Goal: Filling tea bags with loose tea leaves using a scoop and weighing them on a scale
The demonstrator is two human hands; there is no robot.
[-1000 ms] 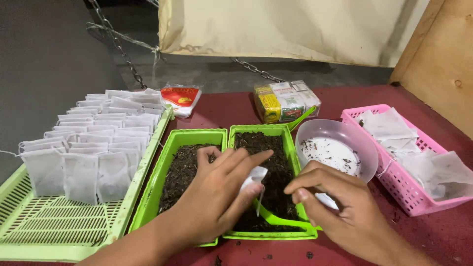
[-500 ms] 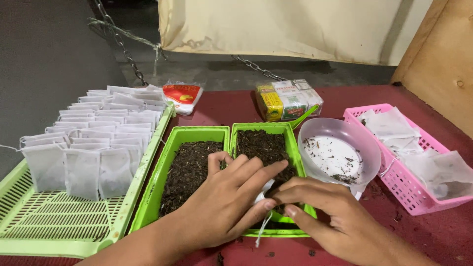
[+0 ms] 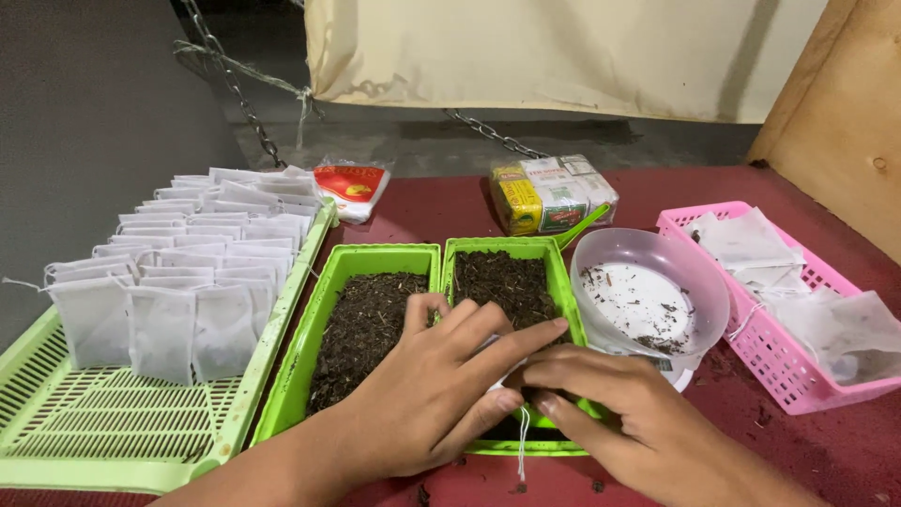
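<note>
Teabag (image 3: 502, 376) pinched between left hand (image 3: 441, 385) and right hand (image 3: 619, 413) over right green tray (image 3: 563, 282); loose grip could spill leaves at 6 o'clock onto bench (image 3: 826, 451).

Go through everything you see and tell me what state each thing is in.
Left hand: pinching a small white bag.
Right hand: on the same bag.
Bag string: hanging loose.
Two green tubs: filled with dark loose tea.
Clear bowl: nearly empty.
Green tray: part full, bags upright.
Pink basket: holds bags.
</note>
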